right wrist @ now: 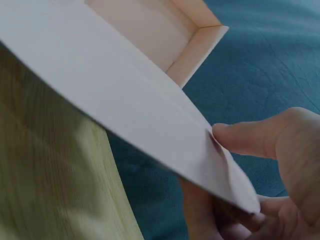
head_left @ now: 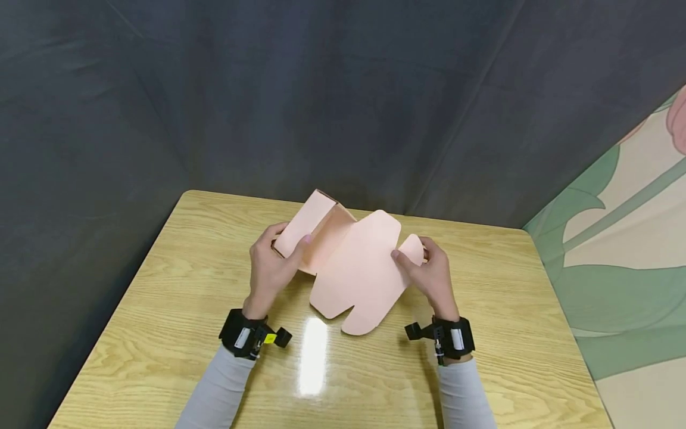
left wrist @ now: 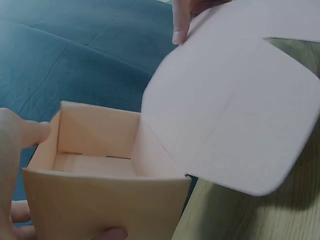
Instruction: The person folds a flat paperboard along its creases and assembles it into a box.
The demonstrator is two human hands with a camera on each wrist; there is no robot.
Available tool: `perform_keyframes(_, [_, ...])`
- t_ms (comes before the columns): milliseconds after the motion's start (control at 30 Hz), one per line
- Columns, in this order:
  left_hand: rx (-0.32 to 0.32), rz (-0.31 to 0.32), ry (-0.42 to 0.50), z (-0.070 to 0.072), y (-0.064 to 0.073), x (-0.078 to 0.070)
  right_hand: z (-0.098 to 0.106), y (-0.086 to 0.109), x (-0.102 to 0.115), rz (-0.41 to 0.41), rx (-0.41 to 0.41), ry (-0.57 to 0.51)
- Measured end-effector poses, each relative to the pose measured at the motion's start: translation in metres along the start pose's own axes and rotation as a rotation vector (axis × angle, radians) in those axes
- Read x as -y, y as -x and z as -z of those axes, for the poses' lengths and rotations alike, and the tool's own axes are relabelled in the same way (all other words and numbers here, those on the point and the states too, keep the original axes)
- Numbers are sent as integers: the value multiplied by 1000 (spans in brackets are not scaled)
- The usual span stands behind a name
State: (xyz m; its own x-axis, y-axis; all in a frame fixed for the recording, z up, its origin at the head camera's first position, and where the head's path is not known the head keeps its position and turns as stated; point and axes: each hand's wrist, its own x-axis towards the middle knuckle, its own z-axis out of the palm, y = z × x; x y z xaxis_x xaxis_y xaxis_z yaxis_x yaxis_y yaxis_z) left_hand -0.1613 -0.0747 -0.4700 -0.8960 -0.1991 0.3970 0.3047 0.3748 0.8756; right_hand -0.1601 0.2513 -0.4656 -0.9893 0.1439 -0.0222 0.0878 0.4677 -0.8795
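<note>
A pink cardboard box is tilted above the table, its lid swung out to the right with rounded flaps spread. My left hand grips the box body at its left side, thumb on the near wall's top and fingers round the outside. In the left wrist view the box's inside shows bare walls and bottom slots. My right hand pinches a rounded flap at the lid's right end, thumb on top and fingers beneath. That flap bends upward in the right wrist view, where the fingers are partly hidden behind the cardboard.
A wooden table lies under both hands, its far edge against a dark curtain. To the right hangs a patterned cloth with green leaves. Each wrist bears a black camera strap.
</note>
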Motion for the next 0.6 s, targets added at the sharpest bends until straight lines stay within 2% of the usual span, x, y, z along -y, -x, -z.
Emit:
perform_keyframes(133, [-13, 32, -22, 0, -4, 3, 1, 0, 3, -16, 90, -107])
perform_keyframes(333, [-6, 65, -10, 1, -6, 9, 1, -1, 7, 13, 187, -243])
perform_keyframes(467, [0, 71, -23, 3, -5, 13, -2, 0, 11, 36, 223, -344])
perform_keyframes(600, [1, 91, -28, 4, -4, 15, -8, 2, 15, 42, 217, -404])
